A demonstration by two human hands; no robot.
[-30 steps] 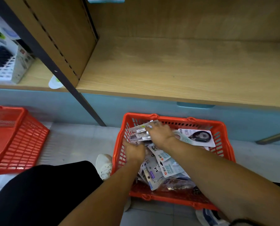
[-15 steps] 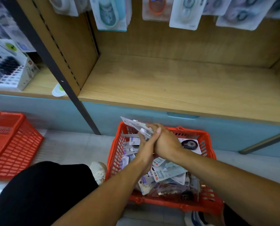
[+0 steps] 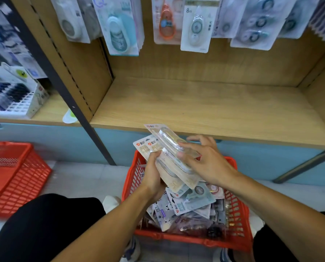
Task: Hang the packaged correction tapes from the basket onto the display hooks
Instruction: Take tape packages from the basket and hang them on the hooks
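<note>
A red plastic basket (image 3: 239, 220) on the floor in front of me holds several packaged correction tapes (image 3: 188, 203). My left hand (image 3: 153, 176) grips a fanned stack of packaged correction tapes (image 3: 167, 148) from below, lifted above the basket. My right hand (image 3: 205, 159) lies over the top pack, thumb on its clear blister and fingers spread. Packs hanging on the display hooks (image 3: 194, 25) line the top of the wooden back wall; the hooks themselves are out of frame.
A bare wooden shelf (image 3: 205, 106) lies under the hanging packs. A dark metal upright (image 3: 67, 95) divides it from the left bay, where a white pen display box (image 3: 12, 97) stands. A second red basket (image 3: 12, 176) sits on the floor at left.
My view tilted up, bringing the hanging packs into sight. Both hands rose out of the basket with the stack, and the packs are now fanned out between them.
</note>
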